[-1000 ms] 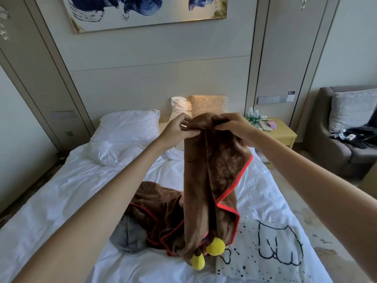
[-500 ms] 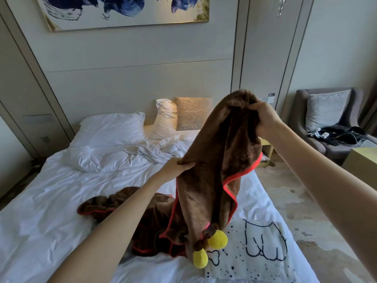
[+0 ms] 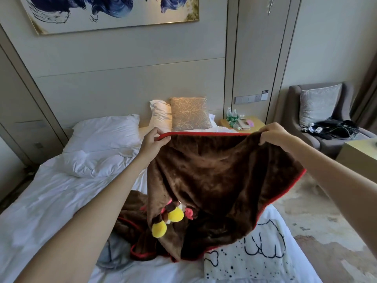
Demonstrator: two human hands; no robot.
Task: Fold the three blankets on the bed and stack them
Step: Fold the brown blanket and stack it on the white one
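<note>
Blanket folding looks to be at the first blanket, we think. Our left hand (image 3: 152, 142) and our right hand (image 3: 274, 134) hold the brown blanket (image 3: 214, 176) up over the bed (image 3: 51, 201) by its red top edge (image 3: 204, 133). The fingers (image 3: 156, 133) of the left hand pinch one end of that edge. The right hand's fingers are curled round the other end, so the edge runs almost straight between them. The rest of the brown blanket hangs down, and its low part lies bunched on the bed. Two yellow pom-poms (image 3: 175, 214) dangle at the front, nearer the left side. A white blanket (image 3: 244, 260) with black drawings lies flat on the bed, partly under the brown one; we cannot tell if it is folded. A bit of grey blanket (image 3: 111, 256) peeks out from under the brown heap on the left. Nothing is stacked, so most of the job is left. Next, we guess, we must lift or shake the brown blanket until it hangs flat. Then we can bring the two held corners together to fold it in half. The cloth looks thick and floppy, so the bunched part may drag or twist. Tucking the pom-poms inside the fold should help the pile sit flat.
</note>
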